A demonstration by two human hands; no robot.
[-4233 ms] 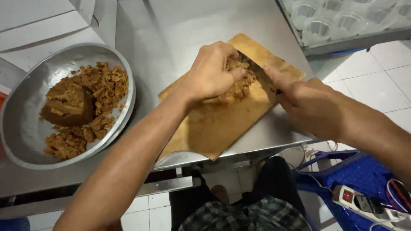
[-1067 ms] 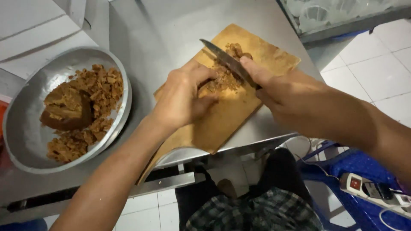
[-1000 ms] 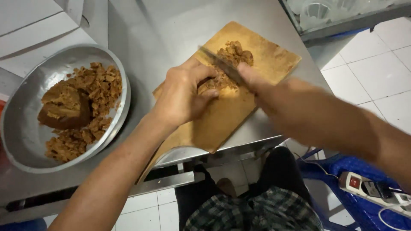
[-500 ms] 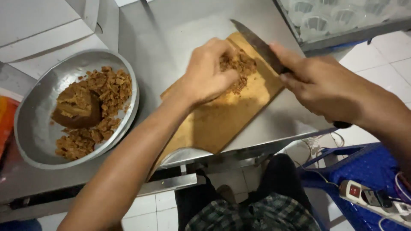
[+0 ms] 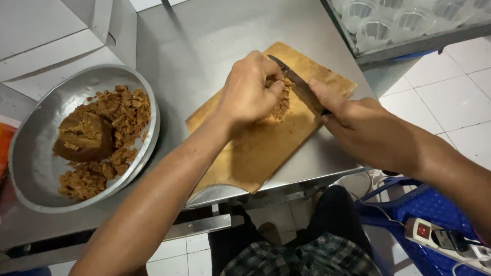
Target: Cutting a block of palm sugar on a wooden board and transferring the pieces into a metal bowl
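Our left hand (image 5: 249,87) clenches the brown crumbly lump (image 5: 280,102) on the wooden board (image 5: 266,148) | our right hand (image 5: 358,125) grips the knife (image 5: 299,87), blade against lump | board sits at the surface's (image 5: 204,41) near edge

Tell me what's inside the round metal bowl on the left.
The round metal bowl holds a dark brown solid block amid lighter brown chopped crumbly pieces. Whatever lies beneath the block and pieces is covered.

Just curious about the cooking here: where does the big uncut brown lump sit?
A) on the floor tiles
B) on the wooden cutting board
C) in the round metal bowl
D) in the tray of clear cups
C: the big brown lump lies in the metal bowl, beside chopped bits.
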